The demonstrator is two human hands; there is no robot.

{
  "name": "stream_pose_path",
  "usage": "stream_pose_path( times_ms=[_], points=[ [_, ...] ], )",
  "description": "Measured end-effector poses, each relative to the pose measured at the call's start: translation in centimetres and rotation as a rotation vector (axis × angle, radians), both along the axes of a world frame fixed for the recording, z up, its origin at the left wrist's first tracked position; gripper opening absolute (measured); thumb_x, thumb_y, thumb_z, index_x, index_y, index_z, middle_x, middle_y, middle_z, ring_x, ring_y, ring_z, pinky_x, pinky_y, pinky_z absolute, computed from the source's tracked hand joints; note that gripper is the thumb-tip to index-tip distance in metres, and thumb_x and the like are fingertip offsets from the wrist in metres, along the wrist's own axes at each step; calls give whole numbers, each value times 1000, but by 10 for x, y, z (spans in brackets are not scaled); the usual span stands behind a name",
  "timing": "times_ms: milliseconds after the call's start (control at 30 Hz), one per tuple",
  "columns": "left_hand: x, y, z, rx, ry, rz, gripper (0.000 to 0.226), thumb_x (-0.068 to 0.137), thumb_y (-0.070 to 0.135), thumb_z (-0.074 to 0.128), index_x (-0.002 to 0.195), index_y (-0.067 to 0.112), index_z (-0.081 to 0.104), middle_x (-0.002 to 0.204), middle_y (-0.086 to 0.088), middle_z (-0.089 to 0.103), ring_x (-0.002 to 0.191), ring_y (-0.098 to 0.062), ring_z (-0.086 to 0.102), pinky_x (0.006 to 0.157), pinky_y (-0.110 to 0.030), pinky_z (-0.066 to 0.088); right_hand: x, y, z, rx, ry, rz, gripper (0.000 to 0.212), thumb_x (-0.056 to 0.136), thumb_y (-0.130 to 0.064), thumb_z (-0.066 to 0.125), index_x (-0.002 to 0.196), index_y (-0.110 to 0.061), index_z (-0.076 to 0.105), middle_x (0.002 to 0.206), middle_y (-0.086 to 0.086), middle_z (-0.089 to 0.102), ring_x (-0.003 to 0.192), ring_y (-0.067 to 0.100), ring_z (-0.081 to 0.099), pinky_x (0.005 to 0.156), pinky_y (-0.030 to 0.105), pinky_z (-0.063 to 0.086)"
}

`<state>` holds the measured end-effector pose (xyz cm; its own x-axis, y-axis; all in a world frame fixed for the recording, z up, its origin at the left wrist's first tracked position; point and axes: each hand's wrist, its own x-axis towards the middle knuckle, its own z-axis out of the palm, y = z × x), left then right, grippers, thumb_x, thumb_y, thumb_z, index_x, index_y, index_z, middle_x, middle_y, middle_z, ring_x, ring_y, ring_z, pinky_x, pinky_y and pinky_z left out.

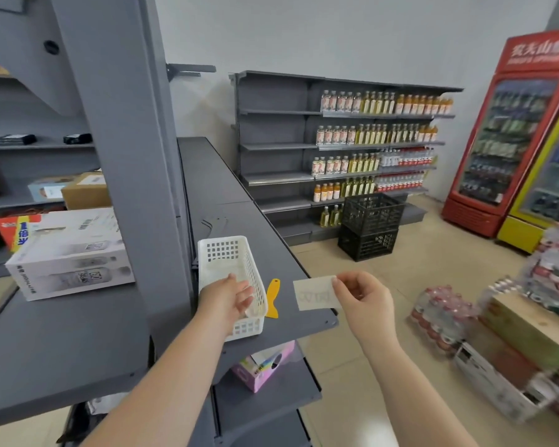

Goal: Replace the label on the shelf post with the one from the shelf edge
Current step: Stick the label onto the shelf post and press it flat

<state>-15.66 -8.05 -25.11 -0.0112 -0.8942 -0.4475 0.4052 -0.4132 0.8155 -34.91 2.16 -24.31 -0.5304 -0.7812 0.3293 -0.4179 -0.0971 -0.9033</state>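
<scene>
My right hand [363, 300] pinches a pale rectangular label [313, 293] by its right edge and holds it in the air just off the grey shelf's [233, 214] front corner. Faint print shows through the label. My left hand [229, 298] hovers with fingers spread over the white perforated basket [231, 253] and holds nothing. The wide grey shelf post [126, 133] rises to the left of the basket. No label shows on the post's visible faces.
A yellow plastic scraper [272, 298] lies on the shelf right of the basket. A white carton [71, 253] sits left of the post. Black crates [370, 225], bottle packs [439, 321] and boxes stand on the floor at right; drink coolers [510, 133] line the far wall.
</scene>
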Motion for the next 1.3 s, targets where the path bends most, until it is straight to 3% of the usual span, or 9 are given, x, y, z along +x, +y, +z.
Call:
stream_pose_path(
  times_ms=[133,300,467,667,800,900,1033,1200,1300],
  points=[
    [7,11,7,-33,42,-34,34,97,17,51,127,-1,51,106,-18,66,91,-29,65,59,-28,54,8,-2,0,-21,-2,3,8,87,-19,65,82,-25,68,77,-7,69,70,10,62,61,25,50],
    [-1,45,19,-113,-110,-304,33,91,34,60,100,4,70,91,-18,78,80,-29,72,65,-33,58,28,-7,1,-117,116,20,12,85,-15,66,81,-26,65,79,-9,65,72,8,57,63,15,42],
    [-6,58,32,-206,-52,-438,29,91,29,61,102,4,71,94,-19,76,82,-29,71,79,-42,60,51,-8,-11,-216,332,241,14,81,-12,70,87,-24,67,91,-11,61,94,6,53,78,10,38],
    [1,59,41,-254,-124,-315,21,90,11,61,110,5,65,91,-22,76,81,-30,74,70,-39,61,48,-8,-1,-182,341,319,38,72,-39,77,106,-32,61,113,-12,51,112,3,43,86,13,37],
    [4,62,46,-288,-129,-314,14,92,11,58,104,11,66,88,-14,79,83,-29,76,72,-38,60,37,-12,25,-110,-25,215,12,89,-30,58,100,-32,61,100,-8,65,95,13,59,78,29,48],
    [3,69,52,-306,-121,-336,12,92,10,57,101,11,65,88,-14,79,84,-30,76,76,-41,60,30,-15,44,-24,-178,247,9,91,-24,59,90,-21,67,83,-2,73,81,15,64,72,31,50],
    [5,79,65,-357,-133,-332,12,91,9,60,100,11,66,88,-13,79,84,-30,75,72,-39,60,28,-10,68,-65,-113,265,10,88,-22,64,79,-17,68,79,-1,75,70,6,68,67,30,54],
    [27,101,101,-630,-270,-248,17,90,9,62,100,16,74,86,-3,80,72,-20,73,48,-22,47,47,0,120,-233,-59,364,11,82,-13,70,72,-17,70,77,2,75,68,8,69,55,19,51],
    [51,112,131,-797,-327,-105,15,90,11,64,101,17,72,83,-1,80,70,-23,74,46,-24,49,74,2,159,-353,2,446,12,81,-11,71,71,-18,70,79,4,75,73,20,70,63,29,57]
  ],
)
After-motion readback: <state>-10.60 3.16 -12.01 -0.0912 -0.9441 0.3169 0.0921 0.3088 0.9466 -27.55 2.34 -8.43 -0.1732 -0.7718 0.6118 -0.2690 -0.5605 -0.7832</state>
